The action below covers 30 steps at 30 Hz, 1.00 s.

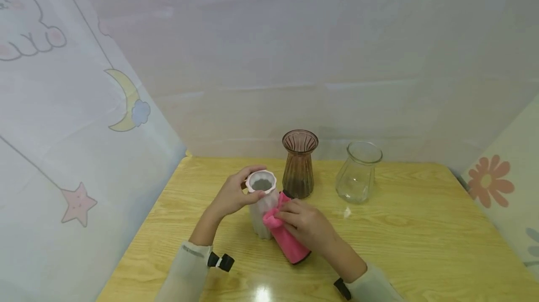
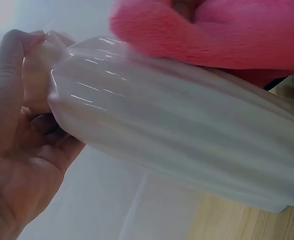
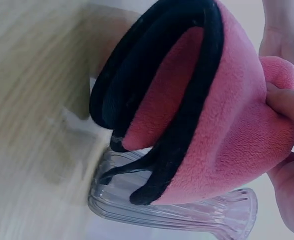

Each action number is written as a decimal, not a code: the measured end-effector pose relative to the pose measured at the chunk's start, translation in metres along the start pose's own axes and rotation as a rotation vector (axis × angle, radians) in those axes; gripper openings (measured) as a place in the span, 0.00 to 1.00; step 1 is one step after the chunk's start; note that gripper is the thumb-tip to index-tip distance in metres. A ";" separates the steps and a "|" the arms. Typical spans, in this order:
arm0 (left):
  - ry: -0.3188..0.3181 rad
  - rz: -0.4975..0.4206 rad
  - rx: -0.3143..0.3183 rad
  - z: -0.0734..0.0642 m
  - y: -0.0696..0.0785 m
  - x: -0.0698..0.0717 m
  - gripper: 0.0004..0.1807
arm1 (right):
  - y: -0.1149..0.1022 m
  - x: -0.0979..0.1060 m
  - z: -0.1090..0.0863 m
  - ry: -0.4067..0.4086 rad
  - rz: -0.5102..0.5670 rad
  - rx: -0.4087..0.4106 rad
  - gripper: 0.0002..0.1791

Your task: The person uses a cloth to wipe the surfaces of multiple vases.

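1. Gripped at its scalloped rim, the white vase [image 1: 259, 211] hangs below the curled left hand [image 1: 233, 194], whose thumb lies over the near side of the mouth while the fingers go round the far left side.
2. Thumb and fingers of the right hand [image 1: 309, 222] pinch a bunched fold of the pink cloth [image 1: 291, 245], pressed against the vase's right side, just below the rim. From that pinch the cloth slants down toward the near edge of the desk [image 1: 404, 236], its black-trimmed end hanging open like a loose tube.
3. Both held things are nearer the desk's left edge than its right. The vase looks close to upright in the head view; whether its base rests on the wood or sits just above it, I cannot tell.
4. Cloth covers part of the vase's right flank, and the right fingertips sink into the folds. The left wrist view crops the base at its right border.
5. Toward the far edge, just behind the cloth, stands a purple-brown glass vase [image 1: 298, 173], partly covered by pink fabric in the right wrist view. A clear glass vase [image 1: 355, 181] stands apart, toward the far right corner.
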<state>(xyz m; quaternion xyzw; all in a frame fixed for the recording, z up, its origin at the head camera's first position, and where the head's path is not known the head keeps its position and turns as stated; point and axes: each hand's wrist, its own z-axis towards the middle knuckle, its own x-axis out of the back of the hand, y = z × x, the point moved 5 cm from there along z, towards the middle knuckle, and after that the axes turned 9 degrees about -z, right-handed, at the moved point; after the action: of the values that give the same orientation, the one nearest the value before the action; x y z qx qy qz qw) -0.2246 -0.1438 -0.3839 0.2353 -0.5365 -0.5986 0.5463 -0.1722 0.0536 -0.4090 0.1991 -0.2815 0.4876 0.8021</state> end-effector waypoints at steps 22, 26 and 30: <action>0.061 0.007 -0.091 -0.008 0.000 -0.006 0.42 | 0.007 0.004 -0.001 -0.212 0.056 -0.053 0.11; 0.165 0.083 -0.021 -0.013 0.010 -0.010 0.40 | 0.006 0.026 0.012 -0.019 0.065 0.000 0.07; 0.202 0.133 0.036 -0.013 0.016 -0.012 0.37 | 0.004 0.032 0.021 0.042 0.047 0.021 0.10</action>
<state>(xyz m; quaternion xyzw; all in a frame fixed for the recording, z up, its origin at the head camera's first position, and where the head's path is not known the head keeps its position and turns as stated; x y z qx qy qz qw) -0.2033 -0.1353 -0.3768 0.2679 -0.5038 -0.5245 0.6319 -0.1696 0.0646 -0.3720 0.1907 -0.2638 0.5132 0.7941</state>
